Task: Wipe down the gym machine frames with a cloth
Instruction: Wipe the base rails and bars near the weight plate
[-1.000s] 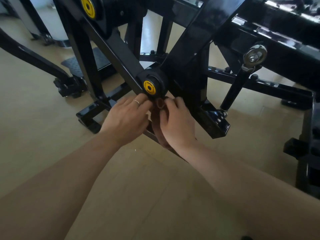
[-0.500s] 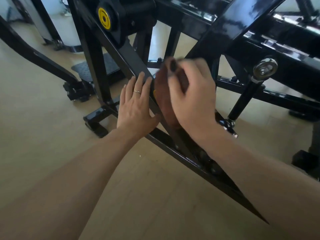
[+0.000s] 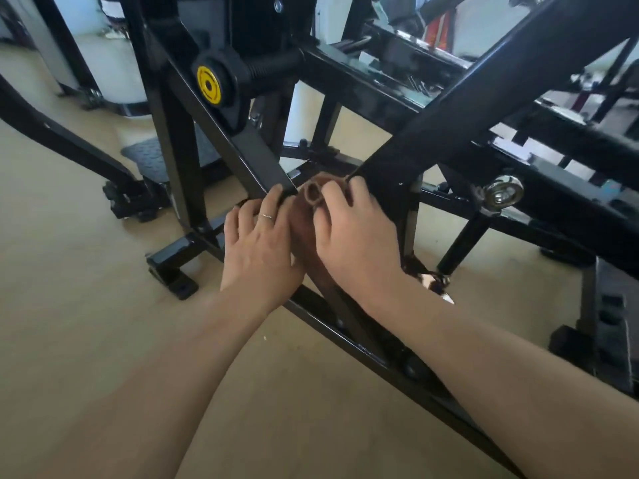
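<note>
A black gym machine frame [image 3: 446, 122] crosses the view with diagonal bars and a yellow-capped pivot [image 3: 208, 85]. Where two bars meet, a brown cloth [image 3: 313, 195] is bunched around the joint and trails down between my hands. My right hand [image 3: 356, 236] grips the cloth, fingers curled against the thick diagonal bar. My left hand [image 3: 259, 243], wearing a ring, has its fingertips curled over the end of the thinner diagonal bar [image 3: 256, 160], right beside the cloth. The lower pivot is hidden behind the cloth and hands.
A low black base bar [image 3: 390, 368] runs under my right forearm toward the bottom right. A frame foot [image 3: 173, 267] sits on the tan floor at left. A chrome eye bolt [image 3: 501, 193] and strut stand to the right. A dark step plate [image 3: 148, 153] lies behind.
My right hand dropped from its raised position back down to the joint with the cloth. My left hand shifted from lying flat on the bar to curling its fingertips over the bar's end.
</note>
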Demonstrator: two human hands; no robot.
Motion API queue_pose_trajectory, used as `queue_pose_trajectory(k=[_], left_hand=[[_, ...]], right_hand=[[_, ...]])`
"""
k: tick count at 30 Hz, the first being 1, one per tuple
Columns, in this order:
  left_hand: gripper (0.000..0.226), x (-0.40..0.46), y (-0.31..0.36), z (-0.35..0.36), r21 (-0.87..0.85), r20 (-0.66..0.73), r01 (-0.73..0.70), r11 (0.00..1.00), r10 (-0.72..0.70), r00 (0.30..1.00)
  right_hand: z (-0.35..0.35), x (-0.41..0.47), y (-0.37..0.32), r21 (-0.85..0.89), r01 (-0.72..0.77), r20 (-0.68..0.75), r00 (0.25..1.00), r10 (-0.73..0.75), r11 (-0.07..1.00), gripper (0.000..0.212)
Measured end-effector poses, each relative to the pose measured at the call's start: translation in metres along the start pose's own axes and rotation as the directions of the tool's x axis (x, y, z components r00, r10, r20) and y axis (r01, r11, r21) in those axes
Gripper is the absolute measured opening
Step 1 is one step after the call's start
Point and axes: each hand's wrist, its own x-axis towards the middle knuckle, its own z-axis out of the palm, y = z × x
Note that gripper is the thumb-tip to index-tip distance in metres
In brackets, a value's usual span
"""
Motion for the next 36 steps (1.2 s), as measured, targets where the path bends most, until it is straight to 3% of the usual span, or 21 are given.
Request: queue_pose_trajectory(k=[2, 6, 8, 10, 12, 14, 17, 19, 24, 30, 36], left_hand=[[0.087, -0.002, 0.004, -0.007, 0.001, 0.046, 0.002, 1.0, -0.002, 0.999], [0.071, 0.009, 0.005, -0.024, -0.096, 0.115, 0.025, 0.995, -0.014, 0.993], [0.056, 0.03, 0.004, -0.039, -0.145, 0.151, 0.012, 0.989, 0.01, 0.988], [0.046, 0.051, 0.009, -0.058, -0.327, 0.202, 0.064, 0.943, 0.004, 0.979], [0.031, 0.063, 0.017, -0.074, -0.575, 0.274, 0.194, 0.795, -0.036, 0.961], [0.027, 0.065, 0.027, -0.092, -0.784, 0.373, 0.333, 0.523, -0.031, 0.927], [0.051, 0.045, 0.046, -0.123, -0.873, 0.486, 0.466, 0.147, 0.17, 0.857], [0.059, 0.034, 0.056, -0.137, -0.865, 0.495, 0.5, 0.05, 0.258, 0.83], [0.043, 0.033, 0.055, -0.159, -0.866, 0.478, 0.499, -0.002, 0.287, 0.83], [0.042, 0.037, 0.056, -0.173, -0.86, 0.506, 0.499, 0.112, 0.324, 0.799], [0.036, 0.033, 0.068, -0.171, -0.801, 0.584, 0.596, 0.046, 0.277, 0.763]], right_hand=[[-0.004, -0.012, 0.006, 0.033, -0.044, 0.04, 0.998, 0.042, 0.999, 0.027], [-0.032, -0.031, 0.027, 0.05, -0.118, 0.302, 0.948, 0.097, 0.992, 0.028], [-0.05, -0.027, 0.031, 0.105, -0.122, 0.296, 0.951, 0.086, 0.987, 0.028], [-0.067, -0.012, 0.024, 0.191, -0.13, 0.201, 0.975, 0.091, 0.973, 0.031], [-0.081, 0.01, 0.01, 0.257, -0.152, 0.094, 0.987, 0.132, 0.954, 0.03], [-0.094, 0.031, -0.004, 0.285, -0.163, -0.001, 0.985, 0.171, 0.945, 0.03], [-0.11, 0.05, -0.022, 0.287, -0.184, -0.038, 0.978, 0.203, 0.94, 0.032], [-0.117, 0.057, -0.029, 0.283, -0.192, -0.029, 0.978, 0.208, 0.94, 0.03], [-0.136, 0.063, -0.037, 0.185, -0.228, 0.042, 0.974, 0.224, 0.956, 0.034], [-0.163, 0.063, -0.038, 0.149, -0.31, 0.14, 0.947, 0.29, 0.939, 0.048], [-0.188, 0.048, -0.041, 0.176, -0.352, 0.221, 0.924, 0.312, 0.919, 0.061]])
